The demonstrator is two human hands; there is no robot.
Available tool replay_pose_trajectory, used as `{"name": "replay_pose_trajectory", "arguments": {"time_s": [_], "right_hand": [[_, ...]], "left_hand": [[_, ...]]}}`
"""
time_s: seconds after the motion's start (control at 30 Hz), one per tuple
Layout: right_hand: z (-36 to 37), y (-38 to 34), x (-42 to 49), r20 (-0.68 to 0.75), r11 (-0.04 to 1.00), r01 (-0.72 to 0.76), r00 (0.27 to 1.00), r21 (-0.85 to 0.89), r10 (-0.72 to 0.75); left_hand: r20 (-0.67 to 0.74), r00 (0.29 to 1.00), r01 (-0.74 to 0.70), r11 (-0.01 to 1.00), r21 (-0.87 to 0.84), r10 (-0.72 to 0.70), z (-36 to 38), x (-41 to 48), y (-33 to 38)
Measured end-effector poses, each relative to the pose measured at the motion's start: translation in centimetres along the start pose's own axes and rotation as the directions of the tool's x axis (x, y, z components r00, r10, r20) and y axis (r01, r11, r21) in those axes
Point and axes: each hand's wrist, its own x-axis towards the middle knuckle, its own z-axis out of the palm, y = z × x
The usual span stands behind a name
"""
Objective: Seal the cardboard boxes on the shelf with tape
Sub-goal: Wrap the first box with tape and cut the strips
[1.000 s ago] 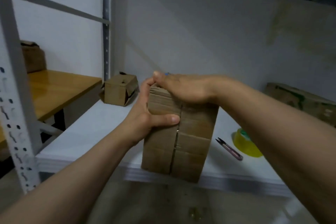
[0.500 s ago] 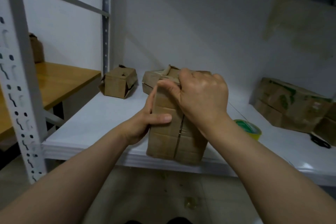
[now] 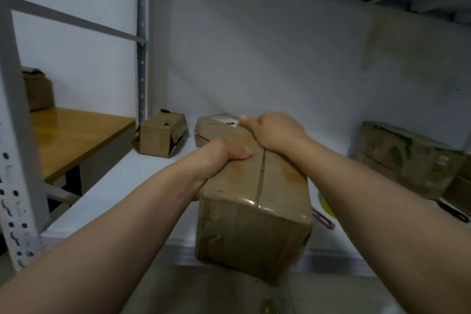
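Observation:
A brown cardboard box [image 3: 252, 214] with clear tape along its centre seam lies lengthwise at the front edge of the white shelf [image 3: 114, 191], its near end overhanging. My left hand [image 3: 219, 158] grips its left top edge, thumb lying across the top. My right hand [image 3: 275, 132] holds the far right part of the top, fingers curled over the far edge. Behind it sits a second closed box [image 3: 214, 126] with a label. The yellow-green tape roll [image 3: 326, 205] peeks out right of the box, mostly hidden by my right forearm.
A small box [image 3: 159, 137] with open flaps stands at the back left of the shelf. Green-printed cartons [image 3: 407, 160] are stacked at the right. Pink-handled snips [image 3: 323, 219] lie by the tape roll, a dark tool [image 3: 453, 211] further right. A wooden table [image 3: 71, 135] stands left, beyond the shelf upright [image 3: 17, 160].
The box has been tipped from standing on end to lying flat, taped seam facing up. My right hand slid to its far end; my left stayed on its left side.

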Motion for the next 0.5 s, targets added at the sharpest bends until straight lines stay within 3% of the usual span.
{"name": "replay_pose_trajectory", "arguments": {"time_s": [0.23,0.43,0.5], "right_hand": [[1.6,-0.7,0.9,0.295,1.0,-0.005,0.955,-0.01,0.008],[3.8,-0.5,-0.5,0.206,0.997,-0.073,0.976,0.018,0.067],[3.7,-0.6,-0.5,0.228,0.997,-0.077,0.971,0.009,0.073]], "left_hand": [[-0.069,0.997,0.037,0.999,-0.006,-0.037,-0.8,2.6,0.2],[0.068,0.997,-0.027,0.982,-0.188,0.041,-1.4,1.7,-1.0],[0.07,0.988,-0.133,0.987,-0.084,0.139,-1.9,0.8,-1.0]]}}
